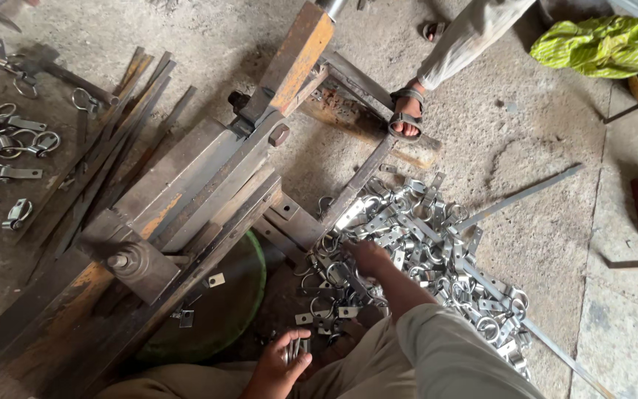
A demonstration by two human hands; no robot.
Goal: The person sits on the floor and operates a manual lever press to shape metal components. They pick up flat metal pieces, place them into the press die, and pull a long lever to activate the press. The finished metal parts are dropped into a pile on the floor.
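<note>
Single head camera, steeply downward, close overhead.

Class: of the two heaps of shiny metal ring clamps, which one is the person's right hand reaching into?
The large heap right of the rusty press, not the scattered left group.

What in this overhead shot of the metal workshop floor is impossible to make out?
- Right hand: fingers buried in the pile of metal clamps, so any grip is hidden.
- Left hand: holds a few flat metal pieces, count too small to tell.
- Other person: only a sandalled foot and trouser leg; the top edge cuts off the rest.
- Green basin: mostly hidden under the press frame.
</note>
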